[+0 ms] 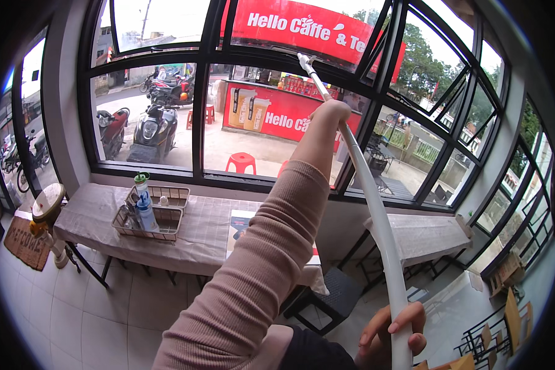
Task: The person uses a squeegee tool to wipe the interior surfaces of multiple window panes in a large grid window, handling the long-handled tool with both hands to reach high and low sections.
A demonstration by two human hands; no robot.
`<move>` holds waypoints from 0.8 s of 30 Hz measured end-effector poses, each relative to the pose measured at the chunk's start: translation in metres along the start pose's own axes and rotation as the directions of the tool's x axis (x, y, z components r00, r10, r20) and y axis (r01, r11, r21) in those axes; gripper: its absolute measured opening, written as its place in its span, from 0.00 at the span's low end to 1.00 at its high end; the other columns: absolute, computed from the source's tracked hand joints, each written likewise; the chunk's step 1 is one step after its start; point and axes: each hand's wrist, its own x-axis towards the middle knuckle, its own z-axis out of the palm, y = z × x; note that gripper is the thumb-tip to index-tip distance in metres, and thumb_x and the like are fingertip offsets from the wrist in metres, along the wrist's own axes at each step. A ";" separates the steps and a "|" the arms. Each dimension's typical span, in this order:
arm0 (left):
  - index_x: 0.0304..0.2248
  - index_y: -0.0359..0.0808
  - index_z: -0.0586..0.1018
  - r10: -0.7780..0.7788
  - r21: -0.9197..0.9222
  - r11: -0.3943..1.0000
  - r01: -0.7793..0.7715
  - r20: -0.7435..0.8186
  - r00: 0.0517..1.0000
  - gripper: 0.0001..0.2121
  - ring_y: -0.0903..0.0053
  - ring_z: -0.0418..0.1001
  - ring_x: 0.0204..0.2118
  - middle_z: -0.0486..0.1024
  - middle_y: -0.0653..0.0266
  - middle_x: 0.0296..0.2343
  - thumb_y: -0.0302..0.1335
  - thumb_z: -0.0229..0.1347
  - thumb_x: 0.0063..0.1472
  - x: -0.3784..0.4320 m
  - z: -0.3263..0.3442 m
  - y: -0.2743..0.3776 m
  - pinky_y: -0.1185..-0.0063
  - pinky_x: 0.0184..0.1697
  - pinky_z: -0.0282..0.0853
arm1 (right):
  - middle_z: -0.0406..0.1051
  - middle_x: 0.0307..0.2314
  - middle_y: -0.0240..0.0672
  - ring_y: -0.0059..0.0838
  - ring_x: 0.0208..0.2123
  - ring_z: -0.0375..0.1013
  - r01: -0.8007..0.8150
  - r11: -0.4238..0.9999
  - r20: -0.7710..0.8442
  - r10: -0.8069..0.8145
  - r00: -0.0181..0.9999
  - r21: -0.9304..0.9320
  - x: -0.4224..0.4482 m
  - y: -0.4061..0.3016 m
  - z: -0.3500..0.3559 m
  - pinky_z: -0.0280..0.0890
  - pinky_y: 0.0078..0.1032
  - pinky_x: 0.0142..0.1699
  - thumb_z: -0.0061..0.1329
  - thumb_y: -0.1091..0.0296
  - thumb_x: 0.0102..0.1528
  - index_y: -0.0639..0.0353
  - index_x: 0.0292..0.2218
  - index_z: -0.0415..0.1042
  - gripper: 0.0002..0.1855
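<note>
A long white pole [374, 194] runs from the lower right up to the window. At its top a window squeegee head [300, 58] lies at the lower edge of an upper glass pane [277, 34]; whether it touches the glass I cannot tell. My left arm, in a ribbed pink sleeve, reaches up across the view, and my left hand [330, 111] is wrapped around the upper part of the pole, its fingers mostly hidden behind the wrist. Low at the right, my right hand [393, 328] grips the thick lower part of the pole.
A cloth-covered table [203, 231] below the window bears wire baskets [148, 236] with bottles. Nearby are a dark stool [330, 296], a second covered table [425, 233] and a round-topped stand [48, 201]. Black window frames [199, 115] surround the panes, some tilted ajar.
</note>
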 end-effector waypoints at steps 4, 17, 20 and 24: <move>0.56 0.33 0.35 0.194 0.222 0.951 -0.214 0.107 0.975 0.36 0.71 0.74 0.31 0.72 0.52 0.32 0.27 0.44 0.53 -0.014 -0.005 0.002 0.71 0.35 0.68 | 0.64 0.12 0.54 0.34 0.09 0.62 0.064 0.998 0.067 -0.065 0.996 0.022 -0.002 0.004 -0.016 0.59 0.21 0.11 0.45 0.54 0.46 0.66 0.25 0.63 0.20; 0.57 0.37 0.39 0.303 -0.078 0.905 -0.417 -0.570 0.764 0.36 0.64 0.73 0.37 0.73 0.51 0.34 0.33 0.44 0.52 -0.004 -0.117 -0.011 0.71 0.41 0.66 | 0.63 0.25 0.37 0.16 0.15 0.63 -0.258 0.946 0.061 0.275 0.960 -0.198 0.049 0.138 -0.050 0.58 0.12 0.21 0.33 0.78 0.57 0.65 0.45 0.64 0.15; 0.57 0.39 0.40 0.330 -0.079 0.893 -0.443 -0.555 0.763 0.36 0.65 0.73 0.37 0.73 0.53 0.34 0.34 0.43 0.52 0.007 -0.134 -0.007 0.71 0.41 0.66 | 0.61 0.22 0.32 0.13 0.15 0.61 -0.155 0.942 0.032 0.172 0.985 -0.298 0.076 0.176 -0.050 0.56 0.11 0.20 0.34 0.79 0.56 0.65 0.44 0.64 0.14; 0.57 0.39 0.40 0.367 0.020 0.898 -0.440 -0.586 0.722 0.36 0.66 0.73 0.36 0.73 0.54 0.33 0.34 0.44 0.52 0.024 -0.159 -0.013 0.71 0.40 0.66 | 0.63 0.24 0.34 0.15 0.12 0.61 -0.032 0.928 0.112 0.080 0.990 -0.371 0.112 0.214 -0.044 0.56 0.13 0.16 0.37 0.78 0.56 0.68 0.38 0.66 0.08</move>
